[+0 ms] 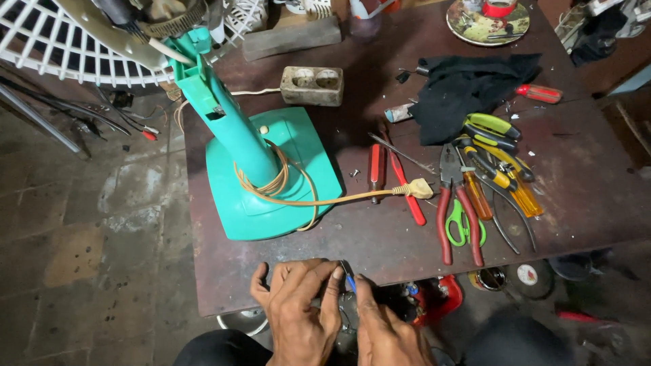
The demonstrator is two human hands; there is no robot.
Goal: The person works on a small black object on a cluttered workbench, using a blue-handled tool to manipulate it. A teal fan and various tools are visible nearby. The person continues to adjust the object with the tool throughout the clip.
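Observation:
My left hand [298, 308] and my right hand [383, 325] meet at the near edge of the dark workbench [583, 196]. Together they pinch a small dark part with blue wire ends [348, 276]; most of it is hidden by my fingers. Just beyond them stands a teal fan base [271, 179] with its column leaning up to the left toward the white fan grille [61, 47]. A cream power cord [298, 196] is wound round the column and its plug [420, 188] lies on the bench.
Pliers with red handles [458, 203], green scissors [461, 224], screwdrivers [400, 179] and yellow-handled tools [505, 173] lie at the right. A black cloth [468, 88], a dirty double socket [312, 85] and a plate with red tape [488, 20] sit further back. Stone floor lies to the left.

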